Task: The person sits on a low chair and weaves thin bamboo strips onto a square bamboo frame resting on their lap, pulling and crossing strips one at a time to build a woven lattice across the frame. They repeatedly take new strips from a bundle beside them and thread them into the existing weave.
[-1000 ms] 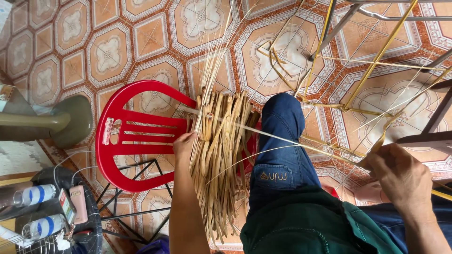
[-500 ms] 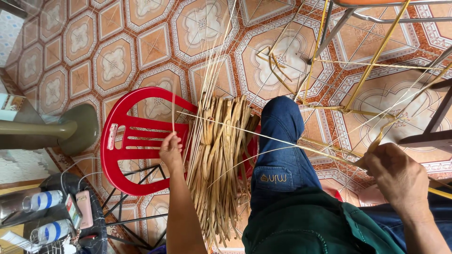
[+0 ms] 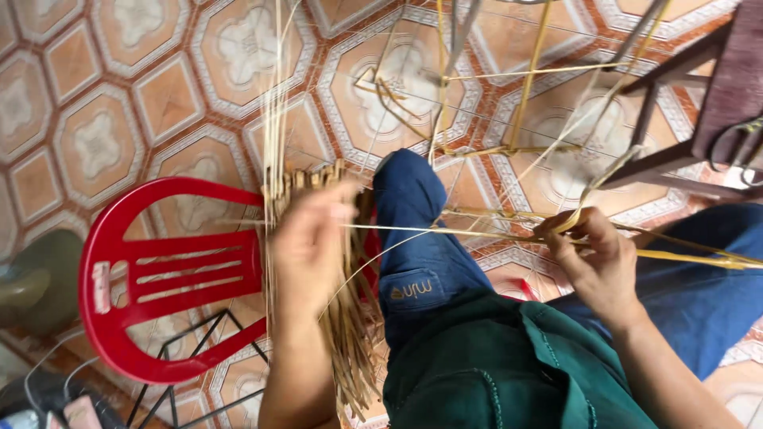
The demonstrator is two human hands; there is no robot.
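A bundle of flat bamboo strips lies across a red plastic chair beside my left knee in blue jeans. My left hand is raised in front of the bundle, blurred, its fingers closed on thin pale strips that run up and away over the floor. My right hand pinches a yellow strip that crosses in front of my knee, level with a thin strand stretched between both hands.
A frame of yellow canes and metal rods stands over the patterned tile floor ahead. A dark wooden stand is at the upper right. A black wire rack sits under the chair; a green fan base is at left.
My left hand has lifted from low on the bundle up to its top and drawn thin strips upward. The view has moved closer. My right hand stays on the yellow strip.
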